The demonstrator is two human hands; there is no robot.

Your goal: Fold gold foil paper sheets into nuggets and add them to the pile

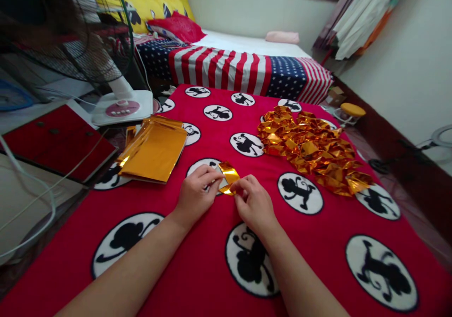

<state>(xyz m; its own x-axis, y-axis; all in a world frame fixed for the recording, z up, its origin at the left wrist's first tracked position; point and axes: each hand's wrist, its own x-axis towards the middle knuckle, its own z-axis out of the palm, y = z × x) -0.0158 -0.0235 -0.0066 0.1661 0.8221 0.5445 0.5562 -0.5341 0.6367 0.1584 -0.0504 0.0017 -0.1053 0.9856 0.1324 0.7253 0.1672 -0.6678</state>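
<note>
Left hand (pixel 197 191) and right hand (pixel 255 201) pinch the foil (pixel 230 174) over the cloth (pixel 200 260)!
Looks feather-light, slick, quick to crease or tear, so its edges, taken gently, seem the place to hold.

Totally bare-armed over the red blanket (pixel 190 270)

So the left forearm (pixel 141 267) and right forearm (pixel 300 267) are both bare, smooth and kinda slim, thicker toward the blanket's near edge and tapering to narrow wrists (pixel 180 220). The left hand (pixel 196 192) and right hand (pixel 256 202) are bare too, with softly rounded knuckles; nails are too small to make out tbh.
</note>
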